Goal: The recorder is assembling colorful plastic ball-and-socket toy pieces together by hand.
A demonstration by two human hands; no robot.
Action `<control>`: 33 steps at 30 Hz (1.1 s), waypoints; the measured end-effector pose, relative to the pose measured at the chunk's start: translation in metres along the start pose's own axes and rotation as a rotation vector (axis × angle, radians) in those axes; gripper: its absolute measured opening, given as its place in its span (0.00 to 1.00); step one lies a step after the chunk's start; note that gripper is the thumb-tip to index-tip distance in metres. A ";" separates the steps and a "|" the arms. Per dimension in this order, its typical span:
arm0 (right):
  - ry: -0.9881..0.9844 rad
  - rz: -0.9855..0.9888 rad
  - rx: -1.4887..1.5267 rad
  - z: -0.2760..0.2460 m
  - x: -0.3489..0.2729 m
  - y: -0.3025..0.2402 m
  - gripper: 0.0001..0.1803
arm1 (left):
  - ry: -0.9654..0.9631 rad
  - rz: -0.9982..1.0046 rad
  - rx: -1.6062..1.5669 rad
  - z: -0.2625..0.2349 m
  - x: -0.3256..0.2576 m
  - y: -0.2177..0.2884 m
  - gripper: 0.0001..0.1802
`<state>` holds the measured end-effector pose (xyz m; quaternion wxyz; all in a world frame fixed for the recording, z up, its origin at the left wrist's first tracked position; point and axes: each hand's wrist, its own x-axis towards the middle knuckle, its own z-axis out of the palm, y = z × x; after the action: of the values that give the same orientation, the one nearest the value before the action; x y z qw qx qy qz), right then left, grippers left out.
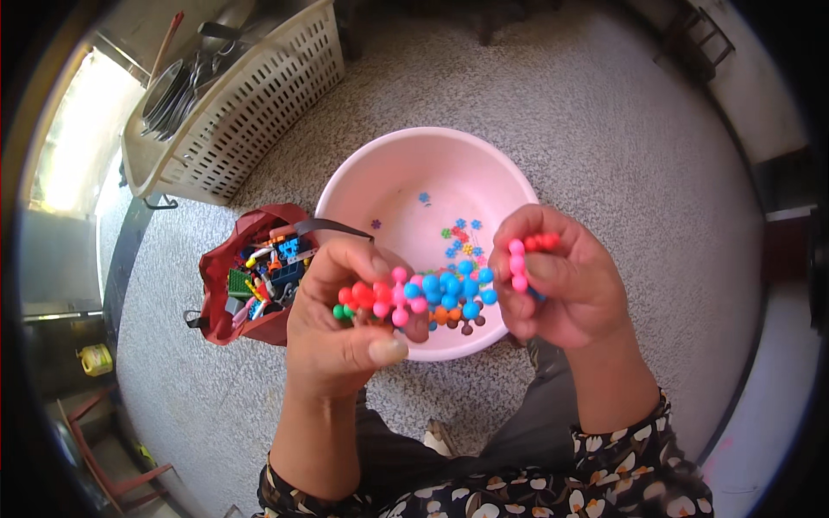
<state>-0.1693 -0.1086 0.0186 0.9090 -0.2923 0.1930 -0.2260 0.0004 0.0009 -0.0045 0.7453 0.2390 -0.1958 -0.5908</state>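
My left hand (332,315) is closed around a cluster of joined snowflake building pieces (432,298), knobbed plastic in red, pink, blue, orange, green and dark brown. The blue end of this cluster points toward my right hand (561,285). Between the fingers of that hand are a pink snowflake piece (518,266), seen edge-on, and a red one (543,243); a bit of blue shows under them. A small gap separates the two held groups. Below them stands a round pink basin (371,186), with several loose flower-shaped pieces (466,237) lying on its bottom, partly hidden by my hands.
Left of the basin sits a red fabric bag (259,220) full of mixed small toys, its dark strap reaching toward my left hand. A cream slatted plastic basket (250,112) holding pans stands at the upper left. A yellow container (95,359) is at the far left.
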 end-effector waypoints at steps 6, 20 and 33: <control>-0.015 -0.084 -0.010 -0.008 -0.013 -0.009 0.11 | -0.123 0.062 0.149 0.004 0.008 -0.011 0.25; 0.051 -0.429 -0.719 -0.002 -0.025 -0.001 0.12 | -0.100 0.060 0.266 0.010 0.002 -0.014 0.27; 0.043 -0.292 -0.438 0.008 -0.028 -0.005 0.12 | -0.060 0.122 0.241 0.003 0.002 -0.011 0.24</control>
<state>-0.1895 -0.0940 0.0335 0.7774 -0.5022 0.2123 -0.3136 -0.0092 -0.0035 -0.0081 0.7393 0.2969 -0.3019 -0.5237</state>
